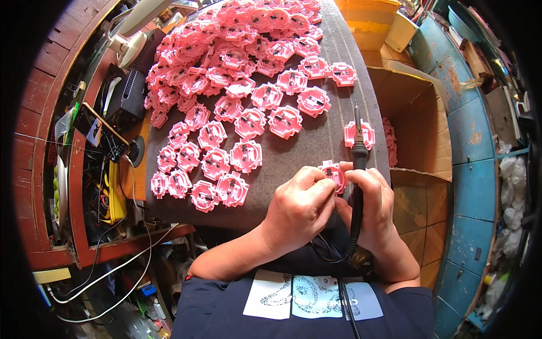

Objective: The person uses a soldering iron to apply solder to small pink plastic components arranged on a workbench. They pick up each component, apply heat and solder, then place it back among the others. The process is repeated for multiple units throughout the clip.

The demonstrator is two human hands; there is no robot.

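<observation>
pink plastic parts (243,85): dozens | soldering iron (358,164): 1 | cardboard box (420,113): 1

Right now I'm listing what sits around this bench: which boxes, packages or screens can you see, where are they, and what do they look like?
Open brown cardboard box: right of the grey mat, holding pink pieces.
Yellow stacked cartons: top, beyond the mat, rectangular.
Black phone with dark screen: left of the mat, tilted, tan edge.
Black ribbed box-shaped device: left, behind the phone.
</observation>
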